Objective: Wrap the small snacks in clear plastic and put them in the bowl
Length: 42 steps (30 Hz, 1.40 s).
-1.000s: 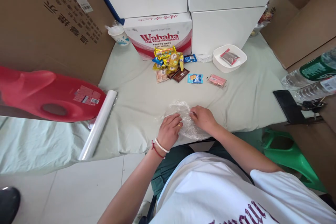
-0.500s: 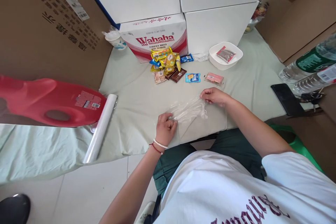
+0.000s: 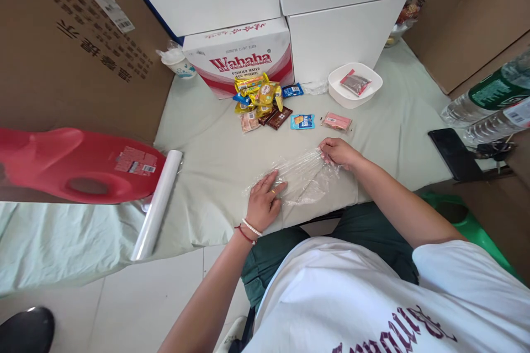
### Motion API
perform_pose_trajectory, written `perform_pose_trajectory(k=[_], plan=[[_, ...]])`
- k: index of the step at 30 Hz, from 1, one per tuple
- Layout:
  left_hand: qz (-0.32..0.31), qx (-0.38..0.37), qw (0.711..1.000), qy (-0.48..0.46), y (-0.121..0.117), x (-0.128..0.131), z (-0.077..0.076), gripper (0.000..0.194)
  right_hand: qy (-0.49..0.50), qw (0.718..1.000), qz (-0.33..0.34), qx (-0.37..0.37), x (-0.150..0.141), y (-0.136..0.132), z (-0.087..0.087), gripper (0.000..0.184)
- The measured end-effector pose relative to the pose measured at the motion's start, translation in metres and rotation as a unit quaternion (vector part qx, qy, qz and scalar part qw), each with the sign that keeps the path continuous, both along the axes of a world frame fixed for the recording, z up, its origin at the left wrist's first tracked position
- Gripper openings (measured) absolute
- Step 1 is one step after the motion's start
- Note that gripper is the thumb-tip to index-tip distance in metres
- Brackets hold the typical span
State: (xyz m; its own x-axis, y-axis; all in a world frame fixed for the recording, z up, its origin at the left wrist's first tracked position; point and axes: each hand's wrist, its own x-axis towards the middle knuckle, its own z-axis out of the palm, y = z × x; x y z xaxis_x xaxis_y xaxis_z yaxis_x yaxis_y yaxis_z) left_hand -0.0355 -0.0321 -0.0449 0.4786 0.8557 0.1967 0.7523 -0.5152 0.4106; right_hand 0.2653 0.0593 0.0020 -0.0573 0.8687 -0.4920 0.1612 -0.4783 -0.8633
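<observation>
A crumpled sheet of clear plastic film (image 3: 304, 179) lies on the cloth-covered table between my hands. My left hand (image 3: 265, 198) rests on its left side, fingers stretched out and lying flat. At the film's upper right corner, my right hand (image 3: 336, 152) pinches the gathered edge between thumb and fingers. Beyond the hands lie a small blue snack packet (image 3: 302, 121) and a pink wrapped snack (image 3: 337, 121). Farther back is a pile of yellow-wrapped snacks (image 3: 263, 91), with dark brown packets (image 3: 278, 118) at its front.
A white bowl (image 3: 355, 98) holding a packet stands behind the pink snack. On the left, a white plastic roll (image 3: 159, 204) lies beside a red jug (image 3: 83, 165). A Wahaha carton (image 3: 244, 55) stands at the back. A phone (image 3: 455, 154) and bottles (image 3: 492, 99) are on the right.
My left hand has gone from curled fingers to flat, spread ones. The film is spread wider and its lower edge reaches farther toward me. My right hand keeps its pinch.
</observation>
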Motion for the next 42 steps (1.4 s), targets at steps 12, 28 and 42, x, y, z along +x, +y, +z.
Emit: perform_pose_trajectory(k=[12, 28, 42], plan=[[-0.035, 0.003, 0.998, 0.051, -0.006, 0.007, 0.007, 0.040, -0.301, 0.909, 0.073, 0.279, 0.046, 0.009, 0.025, 0.018], [-0.056, -0.030, 0.998, -0.027, -0.017, 0.004, 0.010, 0.048, -0.008, 0.994, -0.016, 0.103, -0.052, 0.097, 0.022, 0.007], [0.155, -0.116, 0.970, -0.150, 0.019, -0.014, 0.015, 0.023, -0.213, 0.728, 0.430, 0.489, -0.050, -0.157, -0.033, 0.036]])
